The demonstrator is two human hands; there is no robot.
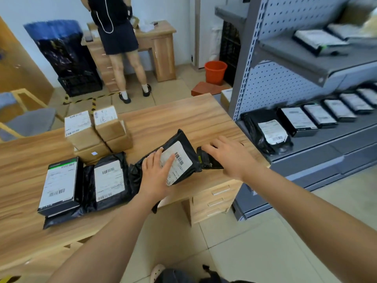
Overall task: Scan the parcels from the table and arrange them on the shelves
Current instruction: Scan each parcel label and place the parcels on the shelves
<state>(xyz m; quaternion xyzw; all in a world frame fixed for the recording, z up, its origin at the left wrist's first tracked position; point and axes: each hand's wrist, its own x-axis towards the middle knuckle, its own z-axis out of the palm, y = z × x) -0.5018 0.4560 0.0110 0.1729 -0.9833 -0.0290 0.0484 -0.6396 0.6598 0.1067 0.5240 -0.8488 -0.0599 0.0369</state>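
The step in hand looks like scanning: one parcel is picked out and the scanner is being reached for. The black mailer parcel (179, 158) lies near the front right corner of the bench (183, 115), tipped up a little, its barcode label facing up. The left hand (157, 172) rests on it, fingers and thumb fairly straight and flat across the label, holding it steady rather than wrapping it. The right hand (228, 156) is over the black scanner (208, 160) at the bench's right edge, fingers spread and only lightly bent. Whether the thumb has closed beneath cannot be told.

Next, I judge, the scanner must be gripped and aimed at the barcode, so the left thumb should clear the label. Then the parcel goes to the lower shelf (306, 148) beside the bench's right end, where other parcels already lie
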